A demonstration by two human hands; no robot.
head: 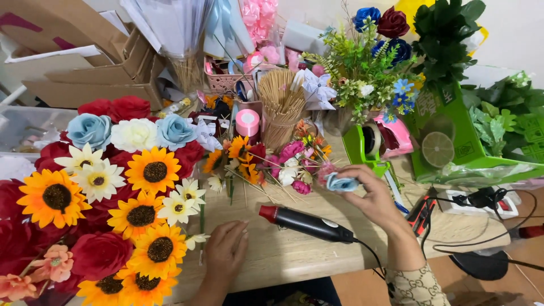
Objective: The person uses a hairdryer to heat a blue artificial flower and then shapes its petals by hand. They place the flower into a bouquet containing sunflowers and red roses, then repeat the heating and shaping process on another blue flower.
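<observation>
My right hand (371, 198) is raised over the wooden table (294, 255) and pinches a small light-blue fabric rose (341, 183) between its fingertips. Just below it a black glue gun with a red tip (306, 222) lies on the table, its cord running off to the right. My left hand (225, 254) rests flat on the table with fingers together, beside a thin green stem (201, 221). A large bouquet of artificial sunflowers, daisies and red, blue and white roses (113, 192) fills the left side.
Loose small flowers on wooden sticks (272, 164) lie mid-table. Behind stand a cup of sticks (280, 107), a pink ribbon roll (247, 122), a green tape dispenser (368, 144), a mixed flower arrangement (374, 51) and green boxes of leaves (470, 130). Cardboard boxes (85, 62) sit back left.
</observation>
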